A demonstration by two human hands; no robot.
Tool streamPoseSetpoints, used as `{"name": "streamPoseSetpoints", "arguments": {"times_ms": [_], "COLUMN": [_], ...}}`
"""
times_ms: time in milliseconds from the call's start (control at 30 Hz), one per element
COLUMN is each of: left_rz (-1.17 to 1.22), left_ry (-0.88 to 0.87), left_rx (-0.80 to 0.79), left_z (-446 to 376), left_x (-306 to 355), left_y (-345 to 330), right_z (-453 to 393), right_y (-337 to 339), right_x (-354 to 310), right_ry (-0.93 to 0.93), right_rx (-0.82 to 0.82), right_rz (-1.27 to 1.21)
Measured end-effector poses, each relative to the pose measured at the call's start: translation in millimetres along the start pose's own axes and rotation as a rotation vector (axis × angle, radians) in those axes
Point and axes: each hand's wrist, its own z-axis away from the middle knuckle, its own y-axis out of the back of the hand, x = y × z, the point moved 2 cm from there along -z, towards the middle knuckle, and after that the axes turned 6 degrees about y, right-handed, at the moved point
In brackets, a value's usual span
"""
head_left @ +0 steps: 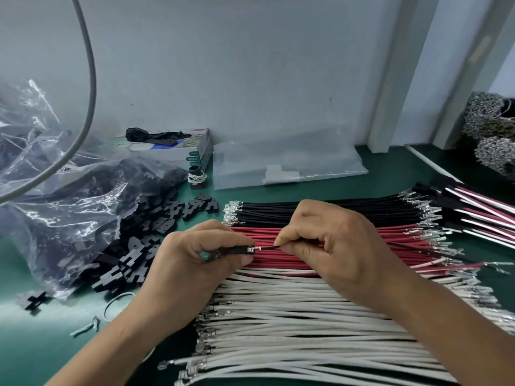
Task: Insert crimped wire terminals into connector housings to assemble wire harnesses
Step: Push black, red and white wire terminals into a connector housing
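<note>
- Two hands at work above the red wire bundle (278,260), the landmark for every place below.
- Far left of the bundle: clear plastic bag (55,207) spilling loose black housings (133,257) onto the green mat (33,344).
- Just left of the bundle's near end: left hand (195,260), fingers curled, pinching one black connector housing (239,249), open end facing right.
- Directly over the bundle: silver terminal (252,248) at the housing mouth, touching or just entering; depth of entry not discernible.
- Over the bundle's middle: right hand (328,246), thumb and forefinger pinching the black wire (269,247) just behind the terminal, remaining fingers curled.
- Wire long axis: left to right, in line with the housing, tail trailing right past the bundle.
- Probable next motion: push leftward along that axis; right hand drives, left hand braces.
- Behind the bundle: black wires (320,211). In front: white wires (306,316).
- Far right: finished harnesses (473,210).
</note>
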Motion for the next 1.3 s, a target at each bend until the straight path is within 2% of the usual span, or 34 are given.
{"name": "streamPoseSetpoints", "arguments": {"times_ms": [233,400,567,733,900,1067,1300], "left_rz": [0.137,-0.026,0.161,0.019,0.103,0.13,0.091], "left_ry": [0.045,0.004,0.057,0.006,0.056,0.047,0.005], "left_rx": [-0.029,0.027,0.033,0.039,0.099,0.085,0.093], "left_z": [1.2,4.3,3.2,5.0,2.7,4.2,4.7], "left_x": [3.6,6.1,6.2,6.6,5.8,6.2,6.2], "left_y": [1.3,-3.4,-5.3,-6.2,-1.1,-0.3,-0.4], "right_z": [0.5,-2.7,0.1,-2.3,-0.3,-4.8,-3.9], "right_y": [-5.4,-8.0,-9.0,-16.3,-13.4,-18.1,-22.4], "right_x": [-1.1,-13.9,-4.7,-13.6,-6.8,-13.9,-14.0], "right_ry": [-0.05,0.051,-0.066,0.036,-0.026,0.058,0.108], "right_rx": [0.048,0.09,0.082,0.055,0.091,0.088,0.09], "right_rz": [-0.13,0.099,-0.077,0.057,-0.016,0.139,0.16]}}
